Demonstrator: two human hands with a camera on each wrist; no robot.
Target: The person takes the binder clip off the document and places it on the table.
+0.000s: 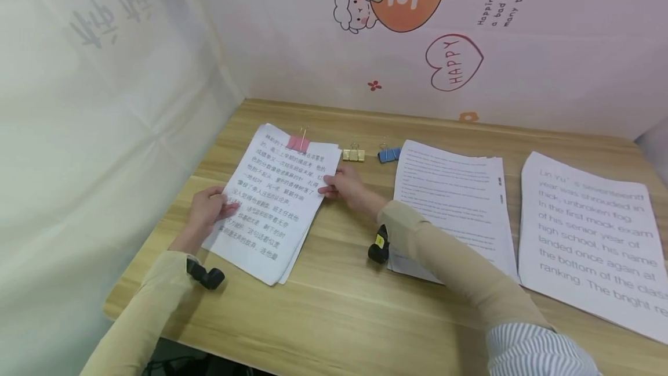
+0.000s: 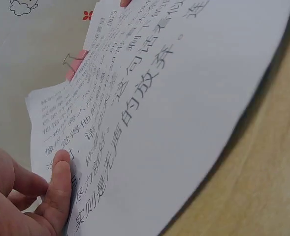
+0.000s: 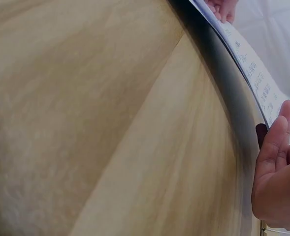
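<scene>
A stack of paper [image 1: 271,208] printed with Chinese text has a pink binder clip [image 1: 298,143] on its top edge, the wire handle standing up. My left hand [image 1: 207,212] pinches the stack's left edge, thumb on the top sheet; the left wrist view shows the fingers [image 2: 26,184] at that edge. On the opposite edge, my right hand [image 1: 348,188] grips the paper between thumb and fingers. Seen from the right wrist, the near side of the sheets [image 3: 253,73] stands raised off the table, with a shadow below.
A gold binder clip [image 1: 354,155] and a blue binder clip [image 1: 388,154] lie right of the stack. Further right are a small-print stack [image 1: 449,208] and a large-print English stack [image 1: 584,237]. The wooden table [image 1: 334,312] meets a printed backdrop [image 1: 313,74] behind.
</scene>
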